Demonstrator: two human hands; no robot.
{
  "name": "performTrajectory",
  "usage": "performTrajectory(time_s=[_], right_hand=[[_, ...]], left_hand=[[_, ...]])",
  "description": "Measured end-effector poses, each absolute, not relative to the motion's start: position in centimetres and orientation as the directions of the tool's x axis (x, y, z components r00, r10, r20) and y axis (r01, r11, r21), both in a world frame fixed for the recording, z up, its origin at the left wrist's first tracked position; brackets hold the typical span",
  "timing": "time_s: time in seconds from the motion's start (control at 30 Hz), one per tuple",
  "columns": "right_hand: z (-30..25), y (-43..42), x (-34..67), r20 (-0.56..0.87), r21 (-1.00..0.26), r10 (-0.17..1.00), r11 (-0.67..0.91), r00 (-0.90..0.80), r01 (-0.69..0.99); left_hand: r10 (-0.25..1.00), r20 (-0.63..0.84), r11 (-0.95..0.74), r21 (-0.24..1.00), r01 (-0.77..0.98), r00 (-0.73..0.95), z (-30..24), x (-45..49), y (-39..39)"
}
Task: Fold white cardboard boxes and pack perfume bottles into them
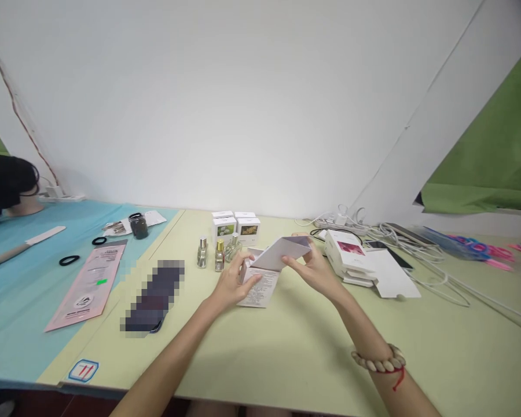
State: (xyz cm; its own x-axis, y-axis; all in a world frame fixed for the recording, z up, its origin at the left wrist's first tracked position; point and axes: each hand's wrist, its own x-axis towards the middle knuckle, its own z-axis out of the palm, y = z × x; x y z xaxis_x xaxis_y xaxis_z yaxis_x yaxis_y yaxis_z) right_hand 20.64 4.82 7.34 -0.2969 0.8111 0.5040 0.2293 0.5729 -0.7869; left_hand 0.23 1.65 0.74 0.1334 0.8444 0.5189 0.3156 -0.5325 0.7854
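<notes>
Between my two hands is a white carton (259, 291) with small print on the side facing me. My left hand (233, 284) grips its left side, thumb across the printed panel. With thumb and fingers, my right hand (311, 266) pinches the carton's raised flap (282, 250), which slants up to the right. What is inside the carton cannot be seen. Just beyond my left hand stand small glass perfume bottles: one with a silver cap (202, 255), one with a gold cap (219, 256), and another clear bottle (233, 249) partly behind my fingers.
Several small white boxes with flower pictures (237, 229) stand by the wall. To the right lie a stack of white boxes (347, 255), an unfolded white card (393, 272) and tangled cables (417, 243). A blurred phone (156, 298), pink packet (91, 284) and jar (138, 226) lie left.
</notes>
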Motion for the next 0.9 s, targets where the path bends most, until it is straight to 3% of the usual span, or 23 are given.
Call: performTrajectory(time_s=[0.17,0.37,0.57,0.9], right_hand=[[6.5,5.5,20.4,0.462,-0.849,0.848,0.508,-0.260,0.148],[7.0,5.0,20.8,0.452,-0.827,0.879,0.478,-0.154,0.296],[8.0,4.2,21.2,0.535,-0.750,0.819,0.573,-0.208,0.331],[8.1,3.8,22.4,0.534,-0.749,0.797,0.601,-0.284,0.279]], left_hand=[[0.851,0.491,-0.524,0.786,0.327,0.183,1.2,-0.4,1.7],[0.843,0.506,-0.537,0.800,0.268,0.180,1.2,-0.3,1.8],[0.825,0.499,-0.565,0.745,0.355,0.266,2.2,-0.5,1.3],[0.792,0.489,-0.607,0.698,0.380,0.366,3.3,-0.8,0.7]])
